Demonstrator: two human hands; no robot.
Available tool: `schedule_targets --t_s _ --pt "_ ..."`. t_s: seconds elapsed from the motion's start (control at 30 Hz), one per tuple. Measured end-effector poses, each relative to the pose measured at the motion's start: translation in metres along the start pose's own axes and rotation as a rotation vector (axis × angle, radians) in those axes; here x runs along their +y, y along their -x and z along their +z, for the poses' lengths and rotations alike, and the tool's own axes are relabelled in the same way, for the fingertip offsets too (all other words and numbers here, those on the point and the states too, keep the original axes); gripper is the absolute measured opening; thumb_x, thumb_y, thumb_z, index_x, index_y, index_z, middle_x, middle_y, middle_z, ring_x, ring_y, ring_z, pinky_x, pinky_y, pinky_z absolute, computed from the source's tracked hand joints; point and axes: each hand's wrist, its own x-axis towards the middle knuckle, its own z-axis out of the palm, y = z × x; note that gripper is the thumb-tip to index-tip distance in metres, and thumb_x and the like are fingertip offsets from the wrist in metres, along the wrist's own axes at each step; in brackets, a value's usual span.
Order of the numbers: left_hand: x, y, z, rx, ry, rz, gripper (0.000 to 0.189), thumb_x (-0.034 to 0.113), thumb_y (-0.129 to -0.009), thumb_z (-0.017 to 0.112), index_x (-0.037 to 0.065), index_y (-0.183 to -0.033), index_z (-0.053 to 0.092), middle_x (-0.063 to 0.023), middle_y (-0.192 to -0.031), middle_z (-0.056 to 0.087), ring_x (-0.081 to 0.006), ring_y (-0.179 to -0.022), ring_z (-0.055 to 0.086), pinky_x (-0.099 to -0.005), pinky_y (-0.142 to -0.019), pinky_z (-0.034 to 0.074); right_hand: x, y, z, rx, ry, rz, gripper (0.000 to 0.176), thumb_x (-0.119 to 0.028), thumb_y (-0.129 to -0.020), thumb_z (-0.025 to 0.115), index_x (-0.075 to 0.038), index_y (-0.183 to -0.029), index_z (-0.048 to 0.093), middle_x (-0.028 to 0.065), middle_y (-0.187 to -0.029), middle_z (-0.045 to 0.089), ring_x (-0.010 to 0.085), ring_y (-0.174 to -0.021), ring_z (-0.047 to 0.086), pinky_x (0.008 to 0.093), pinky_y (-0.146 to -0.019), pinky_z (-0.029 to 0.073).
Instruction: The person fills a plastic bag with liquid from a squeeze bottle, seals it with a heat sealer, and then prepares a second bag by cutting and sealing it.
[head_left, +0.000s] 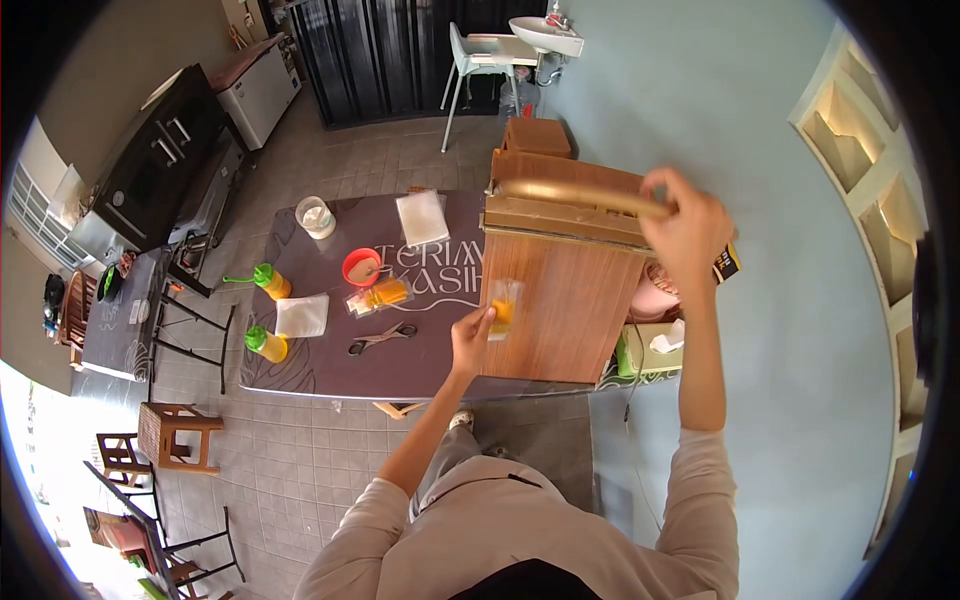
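My left hand [472, 340] pinches a small clear plastic sachet with yellow sauce [503, 312] in front of a wood-grain box [550, 320]. My right hand [690, 228], slightly blurred, is closed around the right end of a long gold-coloured bar [570, 194] along the top of the box; it looks like the lever of a bag sealer. On the table's left part lie filled yellow sachets [385, 294], a red bowl [361, 267] and scissors [382, 339].
The dark printed table [430, 350] also holds two yellow squeeze bottles [271, 281] with green caps, stacks of clear plastic bags [302, 316] and a clear tub [316, 217]. A tissue box [655, 348] stands right of the wooden box, close to the wall [790, 300].
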Motion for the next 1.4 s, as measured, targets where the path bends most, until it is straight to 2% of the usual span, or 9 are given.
schedule_targets --t_s 0.2,0.5,0.83,0.93,1.07,1.17,1.23,1.3,1.4 --pt "-0.008 -0.058 0.030 -0.018 0.070 -0.003 0.030 0.023 -0.087 0.055 -0.005 -0.095 0.062 0.0000 -0.080 0.060 -0.0039 -0.073 0.050 -0.0182 -0.065 0.040 0.021 -0.063 0.026 -0.090 0.031 -0.017 0.013 -0.028 -0.065 0.066 -0.019 -0.066 0.056 -0.0008 -0.044 0.048 0.0202 -0.043 0.049 0.0326 -0.041 0.035" --pt "-0.011 -0.088 0.042 -0.012 0.093 -0.008 0.031 0.024 -0.086 0.056 -0.005 -0.097 0.062 -0.0014 -0.083 0.062 -0.0046 -0.075 0.052 -0.0185 -0.068 0.041 0.015 -0.058 0.018 -0.181 0.030 0.031 0.012 -0.027 -0.064 0.066 -0.019 -0.067 0.057 -0.0013 -0.044 0.048 0.0194 -0.043 0.049 0.0319 -0.042 0.034" --pt "-0.005 -0.095 0.046 0.006 0.036 0.020 0.030 0.022 -0.087 0.055 -0.007 -0.094 0.061 -0.0026 -0.076 0.062 -0.0043 -0.069 0.052 -0.0193 -0.061 0.042 -0.013 0.009 -0.016 -0.317 0.061 0.085 0.032 -0.035 -0.069 0.069 -0.012 -0.055 0.053 0.0007 -0.040 0.041 0.0182 -0.037 0.038 0.0305 -0.039 0.028" --pt "-0.007 -0.092 0.045 0.016 0.167 0.044 0.028 0.020 -0.088 0.054 -0.007 -0.090 0.062 -0.0021 -0.074 0.062 -0.0038 -0.069 0.051 -0.0191 -0.060 0.041 -0.018 0.038 -0.018 -0.257 -0.092 0.021 0.037 -0.035 -0.067 0.071 -0.010 -0.050 0.050 0.0017 -0.039 0.040 0.0196 -0.036 0.037 0.0306 -0.039 0.028" --pt "-0.008 -0.094 0.047 0.072 0.051 0.042 0.030 0.024 -0.084 0.060 -0.001 -0.066 0.059 0.0051 -0.063 0.049 -0.0051 -0.058 0.041 -0.0224 -0.050 0.033 -0.024 0.070 -0.017 -0.328 -0.075 0.060 0.036 -0.032 -0.067 0.072 -0.009 -0.048 0.050 0.0030 -0.039 0.041 0.0199 -0.036 0.039 0.0299 -0.039 0.028" --pt "-0.005 -0.091 0.047 0.079 0.071 -0.018 0.031 0.024 -0.084 0.060 0.000 -0.065 0.059 0.0055 -0.063 0.048 -0.0057 -0.058 0.040 -0.0226 -0.050 0.033 -0.026 0.084 -0.016 -0.327 -0.095 0.060 0.034 -0.028 -0.066 0.072 -0.009 -0.048 0.049 0.0034 -0.041 0.043 0.0196 -0.038 0.043 0.0299 -0.040 0.030" --pt "-0.013 -0.095 0.047 0.074 0.110 0.057 0.029 0.024 -0.084 0.060 0.001 -0.068 0.059 0.0054 -0.064 0.047 -0.0059 -0.059 0.040 -0.0227 -0.050 0.033 -0.024 0.096 -0.011 -0.354 -0.135 0.066 0.027 -0.021 -0.066 0.070 -0.010 -0.052 0.050 0.0030 -0.044 0.048 0.0214 -0.040 0.046 0.0317 -0.041 0.032" --pt "-0.011 -0.092 0.045 0.065 0.101 -0.089 0.027 0.025 -0.084 0.060 0.000 -0.074 0.060 0.0047 -0.065 0.048 -0.0058 -0.059 0.040 -0.0227 -0.051 0.034 -0.027 0.105 -0.009 -0.348 -0.132 0.082 0.026 -0.020 -0.066 0.070 -0.010 -0.052 0.050 0.0024 -0.044 0.049 0.0209 -0.041 0.046 0.0317 -0.042 0.032" --pt "-0.011 -0.092 0.045 0.042 0.123 -0.086 0.028 0.027 -0.084 0.060 -0.001 -0.079 0.061 0.0042 -0.065 0.048 -0.0061 -0.058 0.041 -0.0230 -0.051 0.035 -0.028 0.111 -0.007 -0.359 -0.128 0.099 0.026 -0.019 -0.067 0.069 -0.010 -0.052 0.050 0.0015 -0.045 0.049 0.0200 -0.041 0.047 0.0318 -0.043 0.032"
